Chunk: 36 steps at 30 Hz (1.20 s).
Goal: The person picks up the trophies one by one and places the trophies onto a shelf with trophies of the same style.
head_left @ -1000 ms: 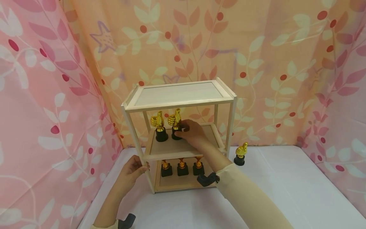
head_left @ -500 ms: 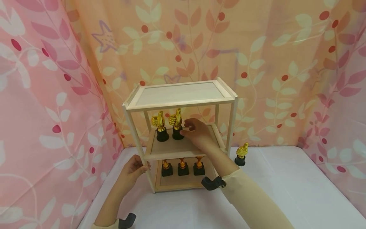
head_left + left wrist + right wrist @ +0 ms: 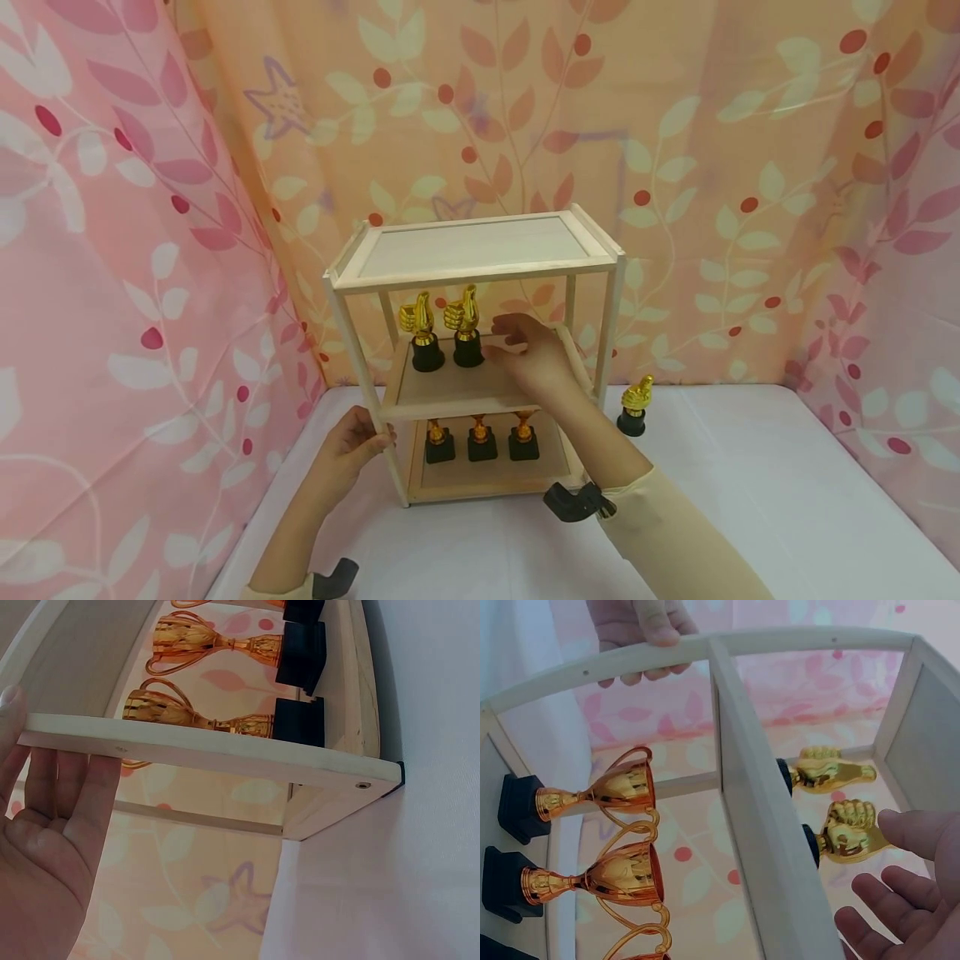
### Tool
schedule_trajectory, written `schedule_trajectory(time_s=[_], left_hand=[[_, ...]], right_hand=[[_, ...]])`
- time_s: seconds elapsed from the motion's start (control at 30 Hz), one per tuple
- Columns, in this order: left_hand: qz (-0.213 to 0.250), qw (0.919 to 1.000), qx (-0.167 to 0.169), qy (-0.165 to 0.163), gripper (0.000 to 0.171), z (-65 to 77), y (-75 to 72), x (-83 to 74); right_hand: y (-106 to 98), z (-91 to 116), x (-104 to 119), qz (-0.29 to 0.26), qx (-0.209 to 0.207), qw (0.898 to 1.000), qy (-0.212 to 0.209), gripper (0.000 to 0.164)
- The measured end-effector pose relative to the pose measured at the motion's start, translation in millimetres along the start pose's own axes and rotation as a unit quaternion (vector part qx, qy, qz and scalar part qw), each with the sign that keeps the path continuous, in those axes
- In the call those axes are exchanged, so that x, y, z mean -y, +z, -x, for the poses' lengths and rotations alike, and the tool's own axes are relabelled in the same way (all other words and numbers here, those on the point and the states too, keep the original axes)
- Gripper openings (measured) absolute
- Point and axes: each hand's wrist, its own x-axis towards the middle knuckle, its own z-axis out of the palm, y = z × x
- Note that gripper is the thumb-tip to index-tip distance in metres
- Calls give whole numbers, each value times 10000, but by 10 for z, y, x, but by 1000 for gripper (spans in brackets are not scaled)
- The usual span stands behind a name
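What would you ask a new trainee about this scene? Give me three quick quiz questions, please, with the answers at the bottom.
1. How many thumbs-up trophies stand on the middle shelf?
2. True or false: the left hand is holding a trophy.
3. Where is the lone thumbs-up trophy? A: on the top shelf. B: on the table, to the right of the rack. C: in the right hand.

Key:
1. Two.
2. False; it grips the rack's left front post.
3. B.
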Motion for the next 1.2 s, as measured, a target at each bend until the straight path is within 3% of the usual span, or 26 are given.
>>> schedule_trajectory(time_s=[0.67, 0.93, 1.2], left_hand=[[48, 10000, -11, 53, 23, -5, -9, 36], [60, 10000, 3, 73, 22, -1, -6, 28], [18, 10000, -19, 61, 22, 7, -5, 9]], right_hand=[[-203, 441, 117, 21, -40, 9993, -358, 47], [-280, 651, 76, -157, 0, 9978, -651, 46], [-316, 849, -40, -211, -103, 9974, -684, 44]])
